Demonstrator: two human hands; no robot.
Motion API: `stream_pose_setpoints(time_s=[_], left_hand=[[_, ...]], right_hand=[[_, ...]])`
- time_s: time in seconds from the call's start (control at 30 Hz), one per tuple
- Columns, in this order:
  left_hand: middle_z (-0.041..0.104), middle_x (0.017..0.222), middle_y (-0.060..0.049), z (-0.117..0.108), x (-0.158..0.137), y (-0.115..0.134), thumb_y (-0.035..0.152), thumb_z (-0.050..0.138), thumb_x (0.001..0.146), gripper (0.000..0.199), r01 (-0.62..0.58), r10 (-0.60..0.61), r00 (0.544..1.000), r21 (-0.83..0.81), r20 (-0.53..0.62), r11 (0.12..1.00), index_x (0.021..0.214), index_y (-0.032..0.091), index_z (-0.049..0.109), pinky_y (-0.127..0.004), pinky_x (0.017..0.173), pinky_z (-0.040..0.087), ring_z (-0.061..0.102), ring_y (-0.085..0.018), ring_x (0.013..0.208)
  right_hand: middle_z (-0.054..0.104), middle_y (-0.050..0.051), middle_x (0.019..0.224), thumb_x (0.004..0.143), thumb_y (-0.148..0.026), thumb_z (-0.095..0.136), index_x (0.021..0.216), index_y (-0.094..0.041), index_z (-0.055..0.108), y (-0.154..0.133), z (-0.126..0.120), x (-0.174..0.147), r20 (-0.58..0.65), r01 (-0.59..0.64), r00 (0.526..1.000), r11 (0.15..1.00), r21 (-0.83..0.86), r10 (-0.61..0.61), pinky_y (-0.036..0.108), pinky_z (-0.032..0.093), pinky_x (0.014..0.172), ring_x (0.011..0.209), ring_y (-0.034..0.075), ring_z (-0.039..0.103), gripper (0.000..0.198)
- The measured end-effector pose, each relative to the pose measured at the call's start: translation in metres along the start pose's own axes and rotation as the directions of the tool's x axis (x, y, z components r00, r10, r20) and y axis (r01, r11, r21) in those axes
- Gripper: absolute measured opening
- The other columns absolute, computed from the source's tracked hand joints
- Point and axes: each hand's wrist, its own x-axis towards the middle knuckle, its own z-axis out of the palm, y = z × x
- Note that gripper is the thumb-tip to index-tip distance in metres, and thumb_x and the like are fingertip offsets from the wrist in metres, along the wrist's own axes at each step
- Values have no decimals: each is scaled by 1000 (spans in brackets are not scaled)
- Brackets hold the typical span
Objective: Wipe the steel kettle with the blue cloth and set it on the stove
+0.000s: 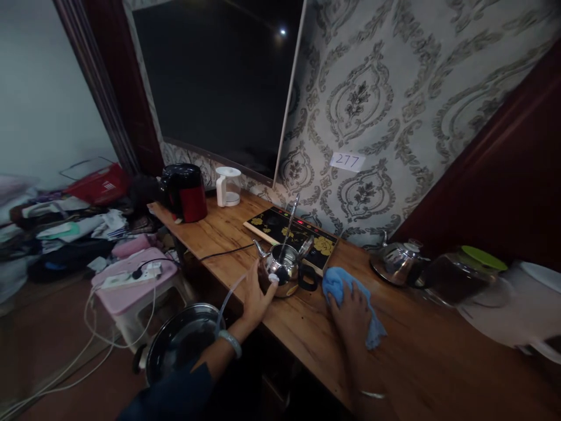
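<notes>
A shiny metal kettle [287, 286] with a spout, an upright handle and a black side grip stands on the wooden table, its top uncovered. At its near left side, my left hand [256, 298] is closed, the thumb pressed to a small white round knob [273, 279]. Whether that knob belongs to a lid I cannot tell. A clear tube [228, 297] runs up from the basin [186, 339] to behind this hand; its upper end is hidden. To the right of the kettle, my right hand [352, 313] rests on a bunched blue cloth [337, 280], fingers curled over it.
A black panel with gold flowers [324, 244] lies behind the kettle. Another metal kettle [397, 263] and a green-lidded glass jar [464, 278] stand at right. A red-black appliance [186, 193] and a white-handled jug [228, 187] are at left. A pink stool [135, 275] holds a power strip.
</notes>
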Motion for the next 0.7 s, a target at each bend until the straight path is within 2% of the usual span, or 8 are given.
stream_pose_setpoints(time_s=[0.07,0.13,0.23,0.3,0.37,0.5,0.57,0.7], left_hand=[[48,153,-17,0,0,0,49,63,90,72,-2,2,1000,17,8,1000,151,21,39,-57,120,34,45,-32,144],[50,152,-17,0,0,0,48,63,90,72,4,-4,1000,32,18,999,152,20,39,-57,119,34,47,-32,143],[50,152,-18,-1,0,0,46,64,89,73,6,-8,1000,68,26,998,152,20,39,-58,119,34,47,-33,143],[51,152,-18,0,1,-1,46,65,87,74,0,-3,999,86,32,996,151,19,40,-59,119,35,47,-34,143],[52,151,-18,0,1,-1,46,67,86,75,-7,5,1000,98,27,995,150,18,41,-59,118,36,48,-34,141],[52,151,-17,-1,2,-2,44,67,86,75,-17,15,1000,113,19,993,151,19,40,-59,118,37,49,-34,141],[52,151,-17,-2,1,-2,44,66,87,74,-15,12,1000,114,27,993,151,19,40,-59,118,37,49,-34,141],[54,149,-17,-1,1,-5,45,68,85,74,-17,14,1000,116,23,993,150,20,42,-60,116,38,51,-34,139]], right_hand=[[44,20,156,97,-45,40,147,-13,52,4,6,1,-49,19,999,999,41,-17,59,40,107,140,42,40,61],[50,22,150,97,-46,38,143,-11,55,8,12,3,-159,80,986,988,132,-59,62,37,109,140,42,39,60],[57,23,139,97,-50,38,131,-10,63,9,14,5,-400,255,910,906,337,-107,62,35,111,135,39,44,58],[62,22,133,98,-52,41,124,-11,67,1,10,4,-483,341,871,814,470,-86,60,37,110,128,37,50,55],[67,20,125,100,-50,42,117,-12,70,-14,5,2,-456,352,888,718,601,-53,57,41,107,120,34,57,50],[74,16,114,99,-52,43,111,-15,71,-45,4,0,-299,266,954,535,802,-27,50,49,98,109,31,65,48],[75,15,114,98,-55,45,112,-16,72,-54,11,0,-271,247,962,497,832,-25,50,50,98,109,31,66,49],[74,16,120,95,-60,46,117,-16,72,-56,31,1,-224,203,974,493,846,-16,51,50,100,114,32,66,55]])
